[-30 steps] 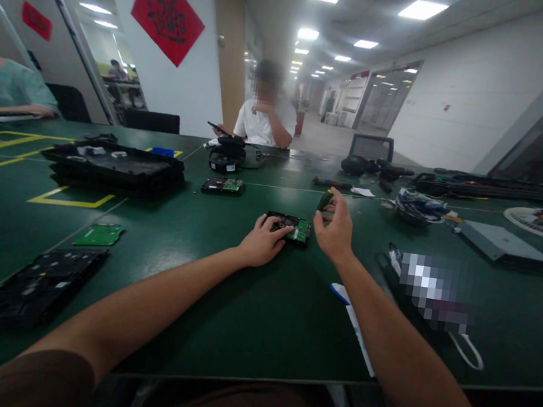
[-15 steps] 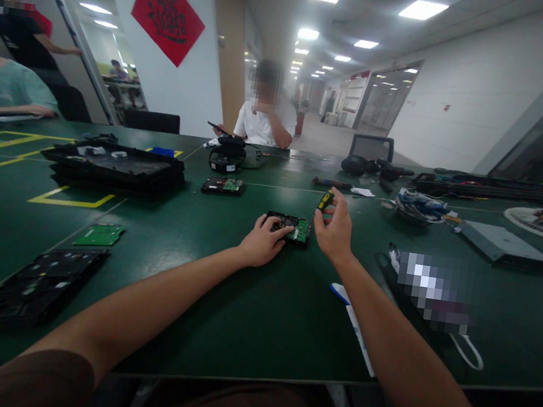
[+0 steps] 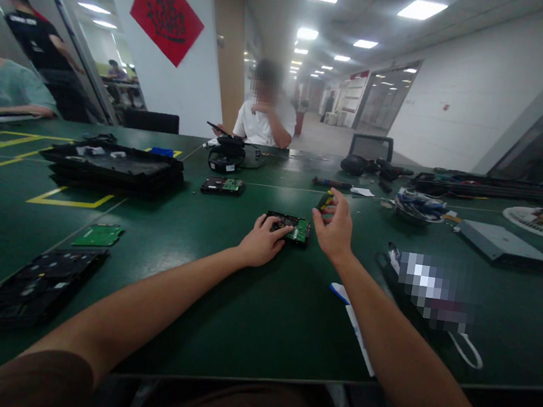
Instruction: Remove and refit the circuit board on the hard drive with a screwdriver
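Note:
On the table in front of me lies a hard drive (image 3: 300,230) with a green circuit board on its upper face. My left hand (image 3: 264,241) grips it from the left, fingers across its top, hiding part of it. Just right of the drive and raised above the table, my right hand (image 3: 333,227) is closed round a screwdriver (image 3: 325,201) with a yellow and black handle. Its shaft cannot be made out. A second hard drive (image 3: 223,186) with a green board rests farther back, left of my hands.
Black plastic trays (image 3: 115,165) are stacked at left, near a loose green circuit board (image 3: 98,235) and a black panel (image 3: 31,291). To the right are a grey metal box (image 3: 506,243), a cable bundle (image 3: 417,207) and a pouch-like item (image 3: 428,289), partly blurred. A person (image 3: 266,118) sits opposite.
The screwdriver handle has turned slightly in my right hand, and its fingers have shifted. My left hand and the hard drive stay put. A person at the far left has moved.

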`<state>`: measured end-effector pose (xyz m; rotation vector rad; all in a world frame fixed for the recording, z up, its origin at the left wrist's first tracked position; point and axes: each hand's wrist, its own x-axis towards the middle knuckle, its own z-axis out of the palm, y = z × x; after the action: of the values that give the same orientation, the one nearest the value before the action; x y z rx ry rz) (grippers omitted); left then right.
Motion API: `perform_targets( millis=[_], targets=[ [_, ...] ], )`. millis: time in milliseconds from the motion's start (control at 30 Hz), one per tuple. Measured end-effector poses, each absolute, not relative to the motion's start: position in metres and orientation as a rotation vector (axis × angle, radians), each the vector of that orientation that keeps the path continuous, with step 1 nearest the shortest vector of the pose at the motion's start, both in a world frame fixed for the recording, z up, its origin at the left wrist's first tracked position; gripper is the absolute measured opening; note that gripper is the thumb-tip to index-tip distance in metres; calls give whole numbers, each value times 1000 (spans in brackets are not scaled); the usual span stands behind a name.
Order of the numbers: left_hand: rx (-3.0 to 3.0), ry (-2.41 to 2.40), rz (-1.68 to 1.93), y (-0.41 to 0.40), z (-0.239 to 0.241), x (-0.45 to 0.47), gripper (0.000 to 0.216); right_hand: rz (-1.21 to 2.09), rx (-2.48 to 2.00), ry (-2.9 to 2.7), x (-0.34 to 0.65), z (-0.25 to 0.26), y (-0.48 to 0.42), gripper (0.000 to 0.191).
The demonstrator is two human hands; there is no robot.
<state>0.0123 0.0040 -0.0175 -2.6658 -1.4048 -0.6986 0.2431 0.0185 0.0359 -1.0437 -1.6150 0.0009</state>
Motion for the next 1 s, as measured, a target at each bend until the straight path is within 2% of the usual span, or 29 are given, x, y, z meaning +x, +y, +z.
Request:
perform_targets(
  millis=[1000],
  targets=[
    [-2660,-1383,-668,3,-15,13,50,-22,-1030,-1624,243,34,20,69]
  ],
)
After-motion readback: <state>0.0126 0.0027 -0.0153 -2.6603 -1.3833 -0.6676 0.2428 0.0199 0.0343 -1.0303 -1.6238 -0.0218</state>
